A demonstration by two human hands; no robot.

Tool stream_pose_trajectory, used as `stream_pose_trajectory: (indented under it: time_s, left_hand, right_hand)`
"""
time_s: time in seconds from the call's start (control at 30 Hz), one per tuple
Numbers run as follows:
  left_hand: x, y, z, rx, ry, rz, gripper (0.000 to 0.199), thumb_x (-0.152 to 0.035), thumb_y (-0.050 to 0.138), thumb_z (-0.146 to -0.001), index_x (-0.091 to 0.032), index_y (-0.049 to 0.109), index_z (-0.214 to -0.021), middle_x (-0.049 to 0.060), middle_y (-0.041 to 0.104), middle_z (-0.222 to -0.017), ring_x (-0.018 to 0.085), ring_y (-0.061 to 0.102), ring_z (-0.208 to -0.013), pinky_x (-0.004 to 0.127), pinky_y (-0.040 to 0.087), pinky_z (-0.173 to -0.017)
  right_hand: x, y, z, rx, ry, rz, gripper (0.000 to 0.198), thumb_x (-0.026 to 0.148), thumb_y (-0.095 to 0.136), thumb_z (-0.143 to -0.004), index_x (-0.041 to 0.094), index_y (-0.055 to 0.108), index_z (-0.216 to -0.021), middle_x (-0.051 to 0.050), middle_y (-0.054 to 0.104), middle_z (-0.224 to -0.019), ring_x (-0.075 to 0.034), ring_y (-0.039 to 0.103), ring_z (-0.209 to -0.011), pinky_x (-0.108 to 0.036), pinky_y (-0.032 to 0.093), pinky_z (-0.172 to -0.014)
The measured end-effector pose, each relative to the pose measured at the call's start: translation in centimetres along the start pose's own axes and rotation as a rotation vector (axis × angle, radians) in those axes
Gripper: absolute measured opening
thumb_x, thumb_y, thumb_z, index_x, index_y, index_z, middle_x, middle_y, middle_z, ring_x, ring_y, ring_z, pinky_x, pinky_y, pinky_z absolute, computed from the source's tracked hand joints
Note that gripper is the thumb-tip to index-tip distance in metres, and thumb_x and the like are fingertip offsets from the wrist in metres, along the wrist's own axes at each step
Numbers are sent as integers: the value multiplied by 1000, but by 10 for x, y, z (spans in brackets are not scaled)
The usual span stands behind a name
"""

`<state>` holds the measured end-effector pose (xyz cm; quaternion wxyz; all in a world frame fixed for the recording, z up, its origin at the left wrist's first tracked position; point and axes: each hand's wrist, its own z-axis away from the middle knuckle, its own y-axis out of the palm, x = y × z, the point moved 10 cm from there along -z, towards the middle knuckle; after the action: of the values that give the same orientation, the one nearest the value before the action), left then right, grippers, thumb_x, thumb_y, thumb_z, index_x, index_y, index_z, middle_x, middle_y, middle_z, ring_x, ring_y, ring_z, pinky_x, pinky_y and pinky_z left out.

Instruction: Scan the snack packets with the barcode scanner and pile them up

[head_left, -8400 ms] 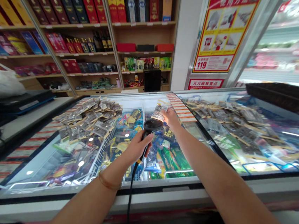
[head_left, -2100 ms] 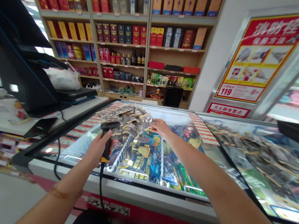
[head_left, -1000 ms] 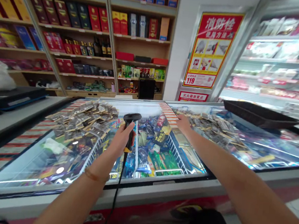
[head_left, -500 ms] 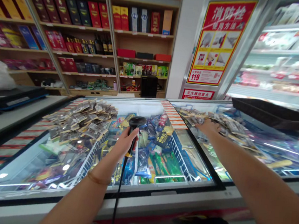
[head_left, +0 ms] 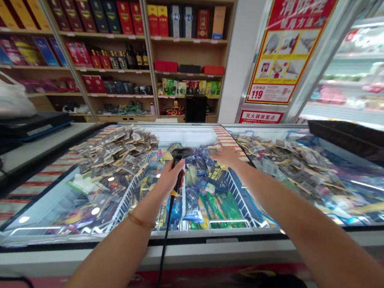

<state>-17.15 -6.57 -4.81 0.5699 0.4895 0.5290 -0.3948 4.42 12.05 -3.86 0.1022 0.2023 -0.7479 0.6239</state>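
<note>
A black barcode scanner [head_left: 181, 153] is in my left hand [head_left: 170, 178], its handle upright in the closed fingers and its cable hanging down over the freezer's front edge. To the right of the scanner head, my right hand [head_left: 226, 156] pinches a small packet [head_left: 214, 150], which is blurred and mostly covered by the fingers. Both hands are above the chest freezer. Below them, bagged frozen goods [head_left: 191, 200] in blue, green and yellow wrappers fill white wire baskets [head_left: 236, 196]. One pile of small flat packets [head_left: 120, 148] lies to the left, another pile [head_left: 295, 160] to the right.
A black tray [head_left: 358, 139] rests at the freezer's right rear. On the left counter stands a dark flat device [head_left: 37, 124] with a white plastic bag [head_left: 7, 92] on it. Shelves of boxes [head_left: 122, 17] and a red and yellow poster [head_left: 289, 49] are behind.
My right hand has moved left from the right-hand pile to beside the scanner, bringing a small packet. My left hand still holds the scanner, and the view has shifted slightly.
</note>
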Motion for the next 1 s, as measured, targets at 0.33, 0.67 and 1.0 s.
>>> stream_pose_trajectory:
  time_s: [0.33, 0.67, 1.0]
  left_hand:
    - [5, -2, -4, -26, -54, -20, 60, -71, 77, -66, -21, 52, -89, -5, 58, -55, 10, 48, -37, 22, 38, -35]
    - [0, 3, 3, 1, -24, -22, 54, -66, 76, -73, -20, 54, -92, -4, 60, -60, 10, 51, -40, 22, 40, -36]
    - [9, 17, 9, 93, -36, -94, 54, -69, 75, -72, -22, 51, -86, -4, 59, -61, 9, 50, -40, 23, 40, -37]
  right_hand:
    - [52, 43, 13, -75, -60, -137, 64, 71, 62, -84, 13, 71, -110, -25, 60, -132, -46, 45, -135, -62, 28, -112]
    - [35, 39, 4, -124, -61, -1073, 57, 43, 76, -68, 22, 56, -117, -6, 72, -108, -24, 69, -100, -38, 54, -90]
    - [42, 40, 6, 0, -67, -1604, 45, 52, 77, -74, 26, 57, -105, -1, 75, -90, -22, 73, -95, -38, 61, -83]
